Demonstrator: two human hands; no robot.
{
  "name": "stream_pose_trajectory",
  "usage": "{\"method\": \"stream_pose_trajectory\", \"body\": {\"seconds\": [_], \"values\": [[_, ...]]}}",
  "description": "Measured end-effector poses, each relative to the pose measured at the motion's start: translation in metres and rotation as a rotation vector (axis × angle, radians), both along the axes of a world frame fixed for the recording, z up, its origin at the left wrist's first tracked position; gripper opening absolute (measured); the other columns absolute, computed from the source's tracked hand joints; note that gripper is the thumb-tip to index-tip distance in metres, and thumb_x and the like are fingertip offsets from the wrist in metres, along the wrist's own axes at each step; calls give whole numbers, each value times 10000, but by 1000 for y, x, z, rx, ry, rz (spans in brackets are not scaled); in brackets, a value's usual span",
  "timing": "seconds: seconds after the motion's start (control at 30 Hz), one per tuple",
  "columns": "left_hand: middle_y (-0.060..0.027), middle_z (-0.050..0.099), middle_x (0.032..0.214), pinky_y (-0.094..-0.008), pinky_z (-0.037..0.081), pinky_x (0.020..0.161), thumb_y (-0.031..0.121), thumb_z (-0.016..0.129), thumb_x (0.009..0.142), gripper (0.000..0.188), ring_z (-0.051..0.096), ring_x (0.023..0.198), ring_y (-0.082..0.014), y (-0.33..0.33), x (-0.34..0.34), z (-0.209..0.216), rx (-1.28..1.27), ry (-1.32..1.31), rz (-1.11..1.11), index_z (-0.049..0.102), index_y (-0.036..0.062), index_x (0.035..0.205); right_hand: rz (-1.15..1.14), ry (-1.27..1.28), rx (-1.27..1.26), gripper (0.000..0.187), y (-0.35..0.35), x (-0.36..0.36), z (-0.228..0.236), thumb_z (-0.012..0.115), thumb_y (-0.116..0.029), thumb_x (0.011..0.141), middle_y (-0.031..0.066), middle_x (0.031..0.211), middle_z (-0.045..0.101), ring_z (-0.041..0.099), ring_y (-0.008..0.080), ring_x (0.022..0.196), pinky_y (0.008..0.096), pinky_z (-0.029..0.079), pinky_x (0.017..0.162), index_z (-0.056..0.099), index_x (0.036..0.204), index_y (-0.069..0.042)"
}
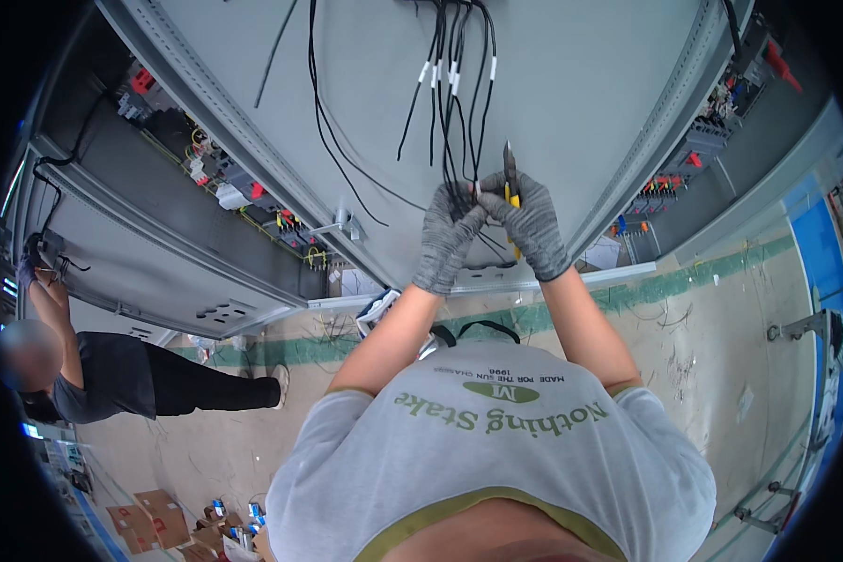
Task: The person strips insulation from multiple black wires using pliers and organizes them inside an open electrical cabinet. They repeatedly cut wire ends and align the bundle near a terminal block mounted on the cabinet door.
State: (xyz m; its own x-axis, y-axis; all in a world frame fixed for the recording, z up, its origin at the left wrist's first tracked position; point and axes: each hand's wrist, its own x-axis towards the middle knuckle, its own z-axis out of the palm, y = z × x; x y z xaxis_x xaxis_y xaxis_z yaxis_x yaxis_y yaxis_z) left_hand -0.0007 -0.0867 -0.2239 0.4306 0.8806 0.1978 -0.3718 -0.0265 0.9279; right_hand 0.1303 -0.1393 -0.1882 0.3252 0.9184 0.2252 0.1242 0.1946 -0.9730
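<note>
Left hand: gloved in streaky grey knit, fingers curled tight around several black wires near their lower ends.
Right hand: in a matching ribbed knit glove, gripping a hand tool and meeting the left hand at the wires; whether its fingertips also pinch a wire, I cannot tell.
Hand tool: slim, with a dark metal tip tapering to a point and smooth yellow-and-black handles; it stands tip upward in the right hand, just beside the wires.
Black wires: thin, flexible, smooth-skinned, hanging in a loose fan before the panel.
White sleeves: short tubes around the wires, above the hands.
Panel: flat, matte grey sheet, behind hands and wires.
Perforated rails: straight metal strips punched with rows of small holes, bordering the panel.
Shirt: soft pale cloth with an olive neckband.
Cardboard boxes: brown and flat-sided, on the floor at lower left.
Count: two gloved hands; one hand tool; at least four white sleeves; two perforated rails; one other person, at left; exact number of wires unclear where they overlap.
</note>
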Motion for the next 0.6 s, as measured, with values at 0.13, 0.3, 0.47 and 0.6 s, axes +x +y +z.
{"method": "stream_pose_trajectory", "body": {"seconds": [0.13, 0.3, 0.47, 0.6], "values": [[-19, 594, 922, -228, 488, 753, 12, 664, 861, 200, 567, 851, -87, 0, -4, -1, 75, 13, -34, 544, 39, 1019, -49, -73, 84, 192, -5, -3, 1, 713, -70, 830, 43, 849, 666, 615, 106, 770, 245, 511, 715, 636, 995, -10], [30, 584, 829, -195, 466, 683, 4, 708, 823, 224, 543, 756, -48, -9, -8, 16, 92, 110, 25, 570, 54, 993, -28, 158, 202, 239, -1, -8, 14, 719, -42, 812, 37, 877, 650, 619, 118, 784, 251, 517, 743, 597, 1018, -31], [45, 567, 760, -187, 444, 656, 27, 736, 802, 266, 525, 710, -31, -19, -7, 30, 130, 163, 45, 569, 55, 1006, -73, 209, 272, 210, 18, 3, 60, 726, -38, 802, 21, 877, 629, 603, 106, 805, 243, 509, 708, 586, 958, -42], [46, 560, 739, -189, 437, 644, 31, 736, 800, 267, 514, 689, -30, -16, -1, 23, 140, 134, 58, 568, 53, 1007, -109, 199, 315, 232, 39, 17, 99, 755, -65, 786, 4, 819, 616, 572, 80, 700, 226, 477, 609, 594, 953, -57]]}}
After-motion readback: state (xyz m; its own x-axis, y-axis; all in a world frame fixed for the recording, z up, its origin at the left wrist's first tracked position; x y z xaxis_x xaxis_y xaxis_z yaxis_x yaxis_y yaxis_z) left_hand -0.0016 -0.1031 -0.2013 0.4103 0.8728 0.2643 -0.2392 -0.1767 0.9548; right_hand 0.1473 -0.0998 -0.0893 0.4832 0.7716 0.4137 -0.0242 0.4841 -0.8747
